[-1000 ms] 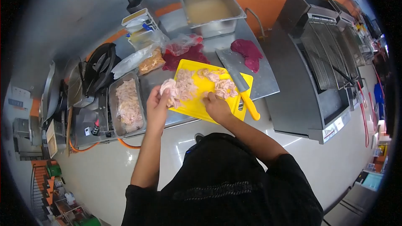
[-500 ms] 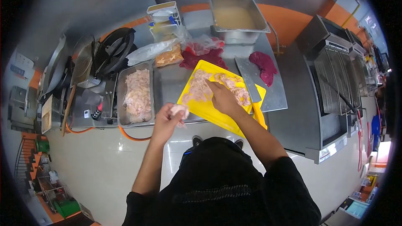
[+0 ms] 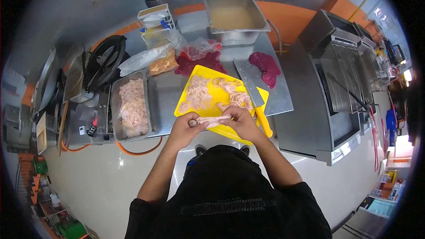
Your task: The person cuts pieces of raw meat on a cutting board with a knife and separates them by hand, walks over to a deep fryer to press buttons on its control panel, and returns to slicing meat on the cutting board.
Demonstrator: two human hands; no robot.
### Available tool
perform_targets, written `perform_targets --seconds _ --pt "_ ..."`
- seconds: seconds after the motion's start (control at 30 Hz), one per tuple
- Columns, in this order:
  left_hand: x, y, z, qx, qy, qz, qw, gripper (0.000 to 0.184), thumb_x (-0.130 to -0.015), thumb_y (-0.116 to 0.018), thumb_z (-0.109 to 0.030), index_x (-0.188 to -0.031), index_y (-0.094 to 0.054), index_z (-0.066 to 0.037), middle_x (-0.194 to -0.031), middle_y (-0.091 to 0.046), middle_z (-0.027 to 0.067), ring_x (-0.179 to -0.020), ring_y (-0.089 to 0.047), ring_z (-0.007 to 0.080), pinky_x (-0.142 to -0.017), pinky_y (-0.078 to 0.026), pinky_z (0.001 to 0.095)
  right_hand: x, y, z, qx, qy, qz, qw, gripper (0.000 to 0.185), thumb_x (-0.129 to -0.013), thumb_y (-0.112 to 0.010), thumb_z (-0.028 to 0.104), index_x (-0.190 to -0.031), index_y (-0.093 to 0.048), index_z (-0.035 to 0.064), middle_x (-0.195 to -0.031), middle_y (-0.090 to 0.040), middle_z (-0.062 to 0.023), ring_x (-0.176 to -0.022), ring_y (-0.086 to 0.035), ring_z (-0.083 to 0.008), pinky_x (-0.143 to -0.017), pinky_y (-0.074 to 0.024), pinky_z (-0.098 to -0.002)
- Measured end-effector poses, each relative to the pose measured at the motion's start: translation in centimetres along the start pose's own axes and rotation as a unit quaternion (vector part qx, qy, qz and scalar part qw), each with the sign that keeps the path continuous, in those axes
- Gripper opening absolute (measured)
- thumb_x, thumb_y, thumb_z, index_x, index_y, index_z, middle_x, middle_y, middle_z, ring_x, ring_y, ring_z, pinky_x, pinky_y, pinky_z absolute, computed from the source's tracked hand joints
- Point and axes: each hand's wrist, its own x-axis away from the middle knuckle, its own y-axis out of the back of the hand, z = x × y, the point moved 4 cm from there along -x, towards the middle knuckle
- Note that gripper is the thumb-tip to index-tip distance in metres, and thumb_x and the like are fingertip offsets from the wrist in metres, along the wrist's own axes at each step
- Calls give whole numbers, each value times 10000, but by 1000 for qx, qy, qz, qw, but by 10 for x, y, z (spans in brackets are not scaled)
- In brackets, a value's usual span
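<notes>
A pale strip of raw meat [image 3: 213, 120], perhaps chicken, is stretched between my two hands over the near edge of the yellow cutting board [image 3: 208, 71]. My left hand [image 3: 186, 130] grips one end, and my right hand [image 3: 241, 125] pinches the other. Two groups of raw meat pieces lie on the board: a flat pile [image 3: 197, 92] on the left and a looser pile [image 3: 234, 94] on the right. A cleaver [image 3: 250, 82] with a yellow handle rests across the board's right side. To the left stands a metal pan [image 3: 147, 117] filled with similar pieces.
Behind the board lie dark red meat [image 3: 201, 64], a bag of orange food [image 3: 162, 63] and a plastic bag [image 3: 144, 59]. A deep steel container [image 3: 239, 37] of cloudy liquid stands at the back. Purple cloth-like material [image 3: 264, 68] sits right of the cleaver; fryer baskets [image 3: 345, 77] are farther right.
My right hand has left the pieces on the board and come toward me to grip the meat strip. My left hand has moved right, and the strip is now stretched between both hands.
</notes>
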Motion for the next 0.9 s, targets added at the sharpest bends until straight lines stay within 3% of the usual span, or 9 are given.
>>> perform_targets --seconds 0.1,0.37,0.47,0.53,0.6,0.7,0.8,0.87,0.9 --pt "-10 -8 0 21 -49 -4 999 197 -901 -711 -135 -824 -548 -55 -701 -588 2 -576 -514 44 -512 -385 229 4 12 0 -164 82 -93 979 136 -854 -743 25 -964 -665 36 -935 -703 -38 -815 -635 -116 -736 -493 -249" --pt "-21 5 -2 142 -43 -93 985 296 -938 -624 -82 -766 -384 -102 -781 -601 39 -544 -494 62 -503 -414 235 9 39 13 -157 1 -171 973 99 -894 -694 29 -968 -629 19 -923 -699 -57 -793 -637 -95 -690 -494 -236" --pt "-23 10 3 132 -32 -87 987 188 -931 -616 -60 -831 -458 -82 -852 -626 64 -622 -545 87 -586 -459 233 -1 47 14 -49 53 -190 979 118 -901 -704 81 -965 -620 28 -892 -693 -55 -754 -635 -93 -647 -485 -236" --pt "-19 9 -5 100 -98 -104 985 87 -926 -587 -2 -975 -536 -52 -925 -644 84 -785 -625 132 -732 -500 249 -7 49 20 39 82 -188 978 133 -905 -704 98 -972 -615 24 -888 -686 -55 -761 -635 -99 -657 -485 -235" --pt "-17 10 -6 115 -110 -104 982 164 -921 -570 29 -1063 -540 -47 -977 -652 95 -867 -636 151 -800 -497 259 -11 54 22 132 47 -204 969 144 -924 -674 88 -1021 -596 17 -893 -671 -50 -797 -643 -112 -673 -485 -238" --pt "-9 15 -12 163 -114 -99 975 295 -915 -544 75 -1185 -529 -44 -1050 -671 111 -974 -659 179 -863 -506 273 -24 62 4 23 53 -243 968 199 -884 -687 107 -1036 -604 9 -891 -672 -95 -829 -637 -149 -742 -501 -303" --pt "3 19 -20 216 -80 -100 968 321 -914 -560 75 -1213 -527 -39 -1089 -691 125 -998 -676 189 -845 -527 278 -34 67 -4 -95 43 -227 968 193 -922 -622 28 -1102 -553 21 -978 -654 -58 -864 -660 -133 -756 -550 -266" --pt "7 22 -17 238 -58 -107 964 310 -914 -583 60 -1207 -540 -33 -1105 -700 133 -996 -681 190 -831 -536 279 -38 65 -17 -58 73 -191 977 264 -925 -596 14 -1185 -550 20 -1049 -656 -78 -946 -666 -162 -872 -551 -300" --pt "8 23 -13 192 -53 -101 975 273 -911 -611 37 -1174 -567 -24 -1084 -707 128 -988 -683 179 -808 -541 278 -30 57 -8 203 119 -227 945 338 -892 -619 31 -1221 -550 -2 -1076 -661 -105 -973 -666 -181 -897 -540 -313"
